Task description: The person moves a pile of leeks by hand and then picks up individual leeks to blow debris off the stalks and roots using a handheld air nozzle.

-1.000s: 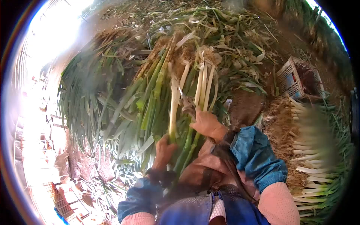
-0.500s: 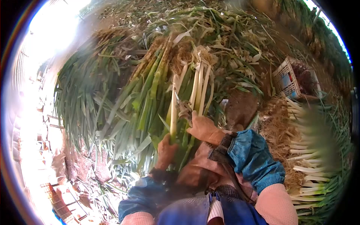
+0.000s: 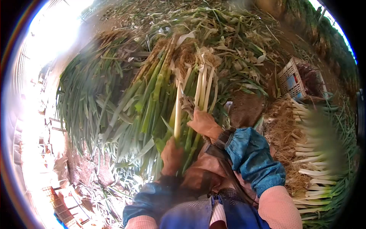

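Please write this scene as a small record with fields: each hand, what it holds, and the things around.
Left hand: closed around a leek at its green part
Leek: pale stem pointing away from the person
Right hand: holding a metal tool
Tool tip: close beside the stem; contact unclear
Picture left: leafy green heap
Picture right: row of leeks, roots inward; slatted crate beyond
Background: leaf scraps
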Demonstrator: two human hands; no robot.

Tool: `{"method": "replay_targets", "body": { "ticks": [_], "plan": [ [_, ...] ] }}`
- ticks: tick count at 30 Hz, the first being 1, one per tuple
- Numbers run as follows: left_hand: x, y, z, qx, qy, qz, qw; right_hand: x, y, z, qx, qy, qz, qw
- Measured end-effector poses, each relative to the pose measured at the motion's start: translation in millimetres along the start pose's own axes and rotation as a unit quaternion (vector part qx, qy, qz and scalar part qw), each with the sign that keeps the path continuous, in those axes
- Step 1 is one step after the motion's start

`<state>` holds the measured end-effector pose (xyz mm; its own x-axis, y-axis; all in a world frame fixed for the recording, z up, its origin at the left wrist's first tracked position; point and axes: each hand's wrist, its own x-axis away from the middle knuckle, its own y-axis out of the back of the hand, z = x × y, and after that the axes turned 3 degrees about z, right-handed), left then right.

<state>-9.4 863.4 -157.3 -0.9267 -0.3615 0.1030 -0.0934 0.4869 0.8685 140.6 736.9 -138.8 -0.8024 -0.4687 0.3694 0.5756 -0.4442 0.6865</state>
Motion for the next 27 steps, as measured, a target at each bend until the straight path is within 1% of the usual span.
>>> {"method": "replay_targets", "body": {
  "ticks": [4,5,7,10,13,16,18,20,22,23,24,25,27],
  "plan": [
    [2,1,-4,-0.028,-0.003,0.002,1.000,13,7,-1,-0.024,0.034,0.017,0.999],
    [3,0,-4,-0.029,-0.002,0.001,1.000,11,6,-4,-0.029,0.041,0.008,0.999],
    [3,0,-6,-0.033,-0.004,-0.001,0.999,1,2,-11,-0.043,0.056,-0.013,0.997],
    [0,10,-12,-0.020,-0.019,0.010,1.000,-10,-11,-9,0.008,0.024,-0.058,0.998],
    [-6,4,-9,-0.024,-0.022,0.005,0.999,-21,-17,-14,-0.021,0.004,-0.096,0.995],
    [-14,-2,-18,-0.069,0.018,0.033,0.997,-31,-19,-23,-0.002,0.004,-0.134,0.991],
    [-13,0,-24,-0.048,0.008,0.041,0.998,-39,1,-27,-0.037,-0.019,-0.119,0.992],
    [-16,-3,-28,-0.040,-0.017,0.034,0.998,-35,12,-30,-0.028,0.012,-0.184,0.983],
    [-30,-10,-32,-0.042,-0.061,0.012,0.997,-20,22,-16,-0.058,-0.008,-0.132,0.989],
    [-43,-11,-33,-0.040,-0.072,0.029,0.996,-13,23,-11,-0.072,-0.018,-0.107,0.992],
    [-60,-11,-35,-0.039,-0.082,0.047,0.995,-11,14,-11,-0.037,0.018,-0.115,0.992],
    [-78,-10,-37,-0.037,-0.092,0.067,0.993,-11,12,-15,-0.031,0.017,-0.100,0.994],
    [-122,2,-37,-0.089,-0.140,-0.036,0.985,-9,13,-22,-0.021,0.015,-0.069,0.997]
  ]
}}
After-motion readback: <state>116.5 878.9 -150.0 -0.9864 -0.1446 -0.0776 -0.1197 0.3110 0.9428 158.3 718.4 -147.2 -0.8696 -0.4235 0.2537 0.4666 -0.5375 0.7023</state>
